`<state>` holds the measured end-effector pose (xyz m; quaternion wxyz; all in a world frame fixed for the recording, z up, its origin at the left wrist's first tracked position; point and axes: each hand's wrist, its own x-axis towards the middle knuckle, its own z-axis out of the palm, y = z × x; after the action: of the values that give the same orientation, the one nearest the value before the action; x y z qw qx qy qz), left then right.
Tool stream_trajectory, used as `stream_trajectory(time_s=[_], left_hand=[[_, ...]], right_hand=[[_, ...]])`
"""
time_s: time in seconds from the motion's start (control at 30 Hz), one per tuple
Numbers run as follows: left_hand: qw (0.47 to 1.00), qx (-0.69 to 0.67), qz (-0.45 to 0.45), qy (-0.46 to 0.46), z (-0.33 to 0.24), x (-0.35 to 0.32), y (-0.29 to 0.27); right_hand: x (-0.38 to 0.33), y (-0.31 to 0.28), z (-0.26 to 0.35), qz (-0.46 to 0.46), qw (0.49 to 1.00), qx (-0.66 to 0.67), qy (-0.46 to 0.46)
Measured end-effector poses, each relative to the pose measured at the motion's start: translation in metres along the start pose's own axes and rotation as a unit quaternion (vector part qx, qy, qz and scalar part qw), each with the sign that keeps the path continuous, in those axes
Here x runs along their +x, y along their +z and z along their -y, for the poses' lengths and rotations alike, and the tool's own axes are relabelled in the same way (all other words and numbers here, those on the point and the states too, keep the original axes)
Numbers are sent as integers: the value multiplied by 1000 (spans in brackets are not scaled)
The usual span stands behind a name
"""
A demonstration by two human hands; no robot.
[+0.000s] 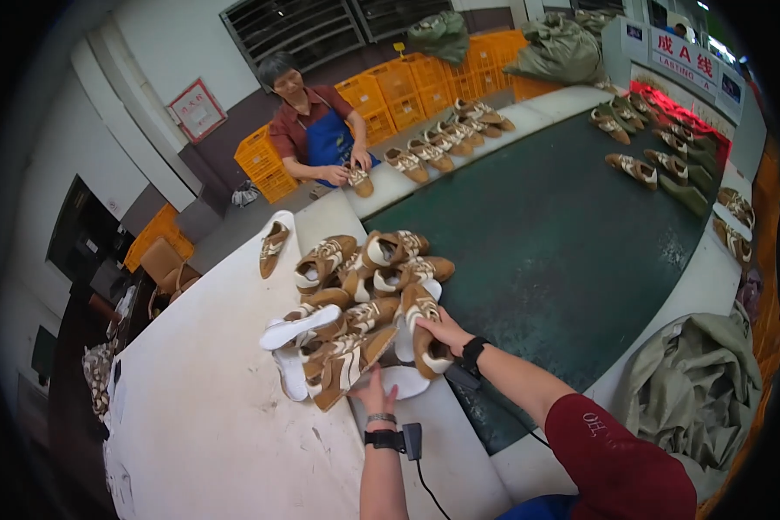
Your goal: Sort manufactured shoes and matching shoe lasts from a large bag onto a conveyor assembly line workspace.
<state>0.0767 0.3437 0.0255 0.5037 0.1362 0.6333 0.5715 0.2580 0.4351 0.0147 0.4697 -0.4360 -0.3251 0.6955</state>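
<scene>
My right hand (446,332) is closed on a brown and white sneaker (420,321), which points away from me at the pile's right side. My left hand (375,394) grips another brown sneaker (348,371), tilted with its sole edge showing; some of those fingers are hidden under it. Both shoes touch a heap of like sneakers (321,260) with white stripes and laces. White insole-shaped pieces (303,328) lie on and among the shoes, and one white piece (405,381) rests beside my left hand.
The pile straddles a white tabletop (217,390) and the edge of a dark green conveyor belt (537,251). Beyond it, a co-worker in a blue apron (329,160) handles a sneaker (360,180). Sneakers line the far ledge (446,143). A grey-green cloth sack (698,390) lies at right.
</scene>
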Motion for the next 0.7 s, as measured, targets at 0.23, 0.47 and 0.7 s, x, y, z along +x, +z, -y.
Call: stream_trajectory(time_s=[0.23,0.47,0.7], left_hand=[[998,37,39,42,-35,100,8],[974,227,6,-6,-21,62,-39],[881,444,130,101,55,-119,-120]], right_hand=[[86,36,4,-108,985,-131,0],[45,12,-32,-19,997,67,38],[-8,7,-107,170,945,-279,1]])
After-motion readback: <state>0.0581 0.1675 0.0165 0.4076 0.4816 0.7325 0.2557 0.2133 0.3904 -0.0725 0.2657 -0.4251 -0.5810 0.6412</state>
